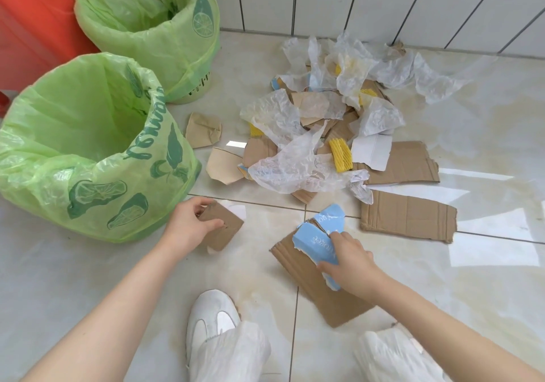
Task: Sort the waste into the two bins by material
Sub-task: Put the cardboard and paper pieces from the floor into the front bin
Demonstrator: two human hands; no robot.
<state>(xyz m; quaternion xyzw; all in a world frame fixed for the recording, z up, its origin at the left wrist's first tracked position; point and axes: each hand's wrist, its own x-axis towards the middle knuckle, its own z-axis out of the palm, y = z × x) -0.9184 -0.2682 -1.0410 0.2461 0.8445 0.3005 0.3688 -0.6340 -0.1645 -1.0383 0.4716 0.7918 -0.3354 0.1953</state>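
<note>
The left hand [188, 228] grips a cardboard square [222, 229] just beside the near bin [88, 145]; the right hand [349, 260] pinches blue carton scraps [320, 234]. Loose scraps may slip out, or plastic film [295, 166] may get mixed with cardboard.

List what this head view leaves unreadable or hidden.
- Near bin and far bin: bottoms hidden by their own liners.
- Blue printed card in the right hand: lettering partly covered, too small.
- Pile: lower pieces buried under plastic film.
- Red object: cut off by the frame edge.
</note>
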